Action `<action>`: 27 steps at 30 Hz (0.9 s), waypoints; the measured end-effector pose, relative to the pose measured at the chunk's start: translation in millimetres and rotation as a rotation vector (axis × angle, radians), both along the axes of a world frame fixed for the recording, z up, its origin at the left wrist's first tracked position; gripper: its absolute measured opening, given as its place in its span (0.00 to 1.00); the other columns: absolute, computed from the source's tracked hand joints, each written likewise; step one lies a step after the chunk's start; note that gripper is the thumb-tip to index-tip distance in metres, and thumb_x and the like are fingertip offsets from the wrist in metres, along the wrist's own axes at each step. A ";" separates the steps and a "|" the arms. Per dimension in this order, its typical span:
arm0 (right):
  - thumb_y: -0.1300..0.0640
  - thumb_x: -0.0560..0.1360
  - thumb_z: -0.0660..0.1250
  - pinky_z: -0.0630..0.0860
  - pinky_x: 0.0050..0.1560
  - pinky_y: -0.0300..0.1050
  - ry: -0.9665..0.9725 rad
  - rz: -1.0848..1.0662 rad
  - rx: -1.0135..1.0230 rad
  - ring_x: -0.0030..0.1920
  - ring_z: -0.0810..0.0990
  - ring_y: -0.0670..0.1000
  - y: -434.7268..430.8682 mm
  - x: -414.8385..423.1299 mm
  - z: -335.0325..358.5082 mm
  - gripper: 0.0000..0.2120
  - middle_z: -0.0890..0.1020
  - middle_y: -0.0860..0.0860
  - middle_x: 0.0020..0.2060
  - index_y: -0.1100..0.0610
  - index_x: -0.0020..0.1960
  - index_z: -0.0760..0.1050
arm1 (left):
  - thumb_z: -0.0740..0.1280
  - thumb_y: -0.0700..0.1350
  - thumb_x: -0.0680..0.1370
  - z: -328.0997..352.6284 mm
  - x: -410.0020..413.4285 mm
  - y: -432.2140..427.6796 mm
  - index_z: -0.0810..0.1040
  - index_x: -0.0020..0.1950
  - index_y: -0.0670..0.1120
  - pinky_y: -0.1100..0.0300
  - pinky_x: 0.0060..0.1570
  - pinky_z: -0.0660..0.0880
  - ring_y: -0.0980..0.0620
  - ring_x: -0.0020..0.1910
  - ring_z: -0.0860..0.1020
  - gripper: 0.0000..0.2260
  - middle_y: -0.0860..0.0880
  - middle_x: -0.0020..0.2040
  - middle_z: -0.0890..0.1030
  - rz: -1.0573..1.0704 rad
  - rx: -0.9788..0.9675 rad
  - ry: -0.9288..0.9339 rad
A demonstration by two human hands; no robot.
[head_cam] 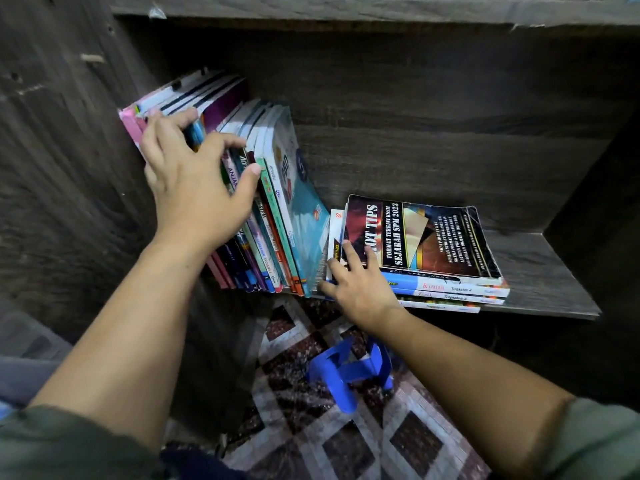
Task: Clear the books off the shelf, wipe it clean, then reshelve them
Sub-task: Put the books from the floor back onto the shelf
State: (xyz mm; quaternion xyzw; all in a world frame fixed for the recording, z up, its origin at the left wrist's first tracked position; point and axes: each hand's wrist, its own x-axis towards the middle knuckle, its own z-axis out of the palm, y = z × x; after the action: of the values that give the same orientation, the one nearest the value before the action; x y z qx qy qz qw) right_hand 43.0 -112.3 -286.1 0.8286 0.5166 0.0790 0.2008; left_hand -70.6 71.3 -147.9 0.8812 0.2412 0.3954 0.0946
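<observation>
Head view: upright books [287, 202] and flat stack [433, 244] both sat on shelf [540, 271]; left hand [194, 188] gripped upright spines, right hand [360, 289] lay spread on stack. Clearing apparently barely begun; wiping, reshelving left.

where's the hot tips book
Head view, right side: the Hot Tips book lies flat atop the stack, beside the leaning books, right hand touching its corner.

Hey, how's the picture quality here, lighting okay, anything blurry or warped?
Head view: the light is dim and the back of the shelf is in deep shadow; the wide-angle lens bows the shelf edges and stretches the forearms; the HOT TIPS book cover reads sharp; the blue plastic object below is smeared; the left hand gripping the upright books and the right hand look crisp.
</observation>
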 end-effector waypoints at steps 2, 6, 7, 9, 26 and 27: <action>0.57 0.82 0.57 0.51 0.68 0.74 0.002 -0.019 0.005 0.75 0.43 0.69 0.7 -1.9 1.7 0.24 0.57 0.58 0.74 0.49 0.76 0.57 | 0.67 0.57 0.75 0.1 -0.3 0.0 0.77 0.59 0.53 0.37 0.71 0.55 0.39 0.75 0.51 0.15 0.43 0.71 0.61 0.002 0.001 0.003; 0.58 0.81 0.57 0.52 0.68 0.75 0.003 -0.049 0.012 0.75 0.44 0.70 -1.5 -3.1 0.5 0.25 0.59 0.58 0.72 0.49 0.76 0.57 | 0.67 0.57 0.75 1.4 0.3 -2.5 0.77 0.58 0.53 0.36 0.70 0.56 0.38 0.75 0.52 0.15 0.43 0.70 0.62 0.018 -0.001 0.000; 0.59 0.81 0.58 0.52 0.68 0.75 0.001 -0.050 0.013 0.75 0.44 0.70 -3.3 -2.0 0.1 0.25 0.59 0.58 0.72 0.49 0.76 0.57 | 0.67 0.56 0.75 1.9 0.6 -3.4 0.77 0.58 0.53 0.36 0.70 0.56 0.38 0.75 0.52 0.15 0.43 0.70 0.62 0.022 -0.005 -0.002; 0.59 0.81 0.58 0.52 0.68 0.75 0.005 -0.054 0.012 0.75 0.45 0.70 -8.9 1.4 -0.7 0.24 0.59 0.58 0.72 0.49 0.75 0.58 | 0.67 0.56 0.75 2.7 0.9 -5.0 0.77 0.58 0.53 0.36 0.70 0.55 0.38 0.75 0.52 0.14 0.43 0.70 0.62 0.027 -0.014 -0.004; 0.26 0.63 0.66 0.55 0.75 0.56 0.342 -0.348 0.360 0.77 0.53 0.58 -108.0 61.8 27.0 0.53 0.45 0.54 0.79 0.43 0.78 0.46 | 0.69 0.53 0.74 -0.7 1.9 -5.4 0.77 0.58 0.51 0.37 0.71 0.51 0.37 0.76 0.49 0.15 0.43 0.72 0.60 0.011 -0.023 -0.022; 0.24 0.64 0.63 0.50 0.76 0.56 0.339 -0.400 0.296 0.78 0.48 0.57 -111.6 64.8 24.0 0.54 0.43 0.53 0.79 0.45 0.79 0.42 | 0.69 0.53 0.74 -0.9 2.1 -5.5 0.76 0.58 0.51 0.37 0.71 0.50 0.37 0.76 0.48 0.15 0.43 0.72 0.60 0.013 -0.025 -0.023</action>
State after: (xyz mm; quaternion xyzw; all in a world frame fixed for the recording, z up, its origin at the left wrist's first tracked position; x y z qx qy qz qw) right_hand 107.8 -223.9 -262.1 0.9355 0.3522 -0.0270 0.0002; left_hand -68.5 65.8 -148.8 0.8739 0.2505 0.4030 0.1058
